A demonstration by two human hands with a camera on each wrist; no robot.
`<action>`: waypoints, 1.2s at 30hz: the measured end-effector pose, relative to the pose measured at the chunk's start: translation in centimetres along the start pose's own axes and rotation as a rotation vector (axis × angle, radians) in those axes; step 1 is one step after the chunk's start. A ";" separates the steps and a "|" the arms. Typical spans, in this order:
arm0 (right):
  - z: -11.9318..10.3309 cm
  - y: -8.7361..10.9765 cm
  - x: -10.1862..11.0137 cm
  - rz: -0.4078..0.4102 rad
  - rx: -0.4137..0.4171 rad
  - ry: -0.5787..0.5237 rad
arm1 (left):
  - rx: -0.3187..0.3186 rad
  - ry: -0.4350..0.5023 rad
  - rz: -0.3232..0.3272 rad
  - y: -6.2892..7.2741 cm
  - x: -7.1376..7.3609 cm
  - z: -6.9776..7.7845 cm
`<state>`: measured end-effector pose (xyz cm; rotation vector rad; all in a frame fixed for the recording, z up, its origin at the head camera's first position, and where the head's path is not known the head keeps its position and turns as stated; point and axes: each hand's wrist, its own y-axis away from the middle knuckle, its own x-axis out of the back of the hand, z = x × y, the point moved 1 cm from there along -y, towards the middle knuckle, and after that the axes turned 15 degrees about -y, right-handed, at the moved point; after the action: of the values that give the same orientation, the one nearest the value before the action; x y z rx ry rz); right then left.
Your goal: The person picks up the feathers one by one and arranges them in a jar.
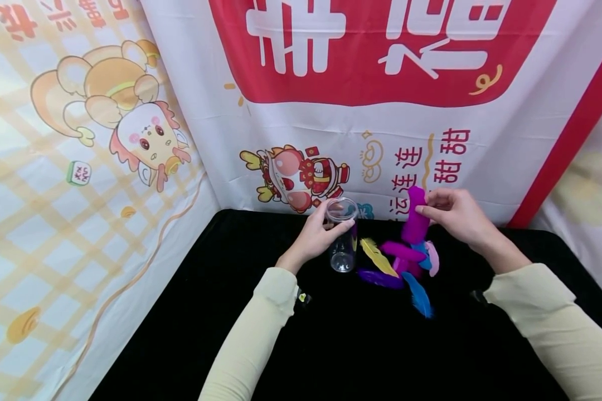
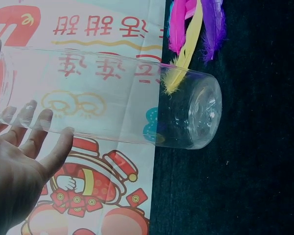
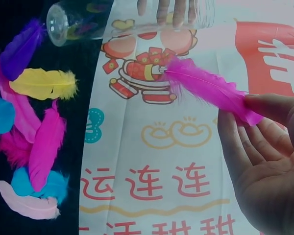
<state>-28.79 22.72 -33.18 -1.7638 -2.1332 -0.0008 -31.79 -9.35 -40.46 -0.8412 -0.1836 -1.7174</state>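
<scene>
1 magenta feather point(image 3: 208, 89) pinched, R hand point(image 1: 456, 216); L hand point(image 1: 315, 236) grips clear jar point(image 1: 342, 256).

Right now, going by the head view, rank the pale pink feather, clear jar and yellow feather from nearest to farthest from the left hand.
1. Clear jar: held in the left hand.
2. Yellow feather: just right of the jar.
3. Pale pink feather: farther right, beyond the yellow one.

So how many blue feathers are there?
2 that I can see. The nearer blue feather lies on the side of the pile closest to the person; the farther blue feather sits partly under a magenta feather. More could be hidden in the pile.
</scene>
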 end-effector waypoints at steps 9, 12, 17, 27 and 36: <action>-0.3 -0.2 -0.3 0.046 0.051 -0.027 | -0.005 0.007 -0.005 0.1 0.1 0.2; -0.5 -0.3 -0.3 0.055 0.065 -0.028 | -0.006 0.011 -0.006 0.1 0.1 0.3; -0.7 -0.5 -0.4 0.068 0.075 -0.026 | -0.009 0.014 -0.008 0.0 0.2 0.2; -1.7 -0.6 -1.1 0.099 0.076 0.013 | -0.010 0.012 -0.008 0.0 0.2 0.3; -2.1 -0.9 -1.6 0.137 0.116 -0.034 | -0.001 0.015 -0.009 0.0 0.2 0.3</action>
<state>-28.83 20.49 -31.49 -1.8500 -1.9880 0.1862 -31.62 -9.31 -40.11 -0.8294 -0.1763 -1.7320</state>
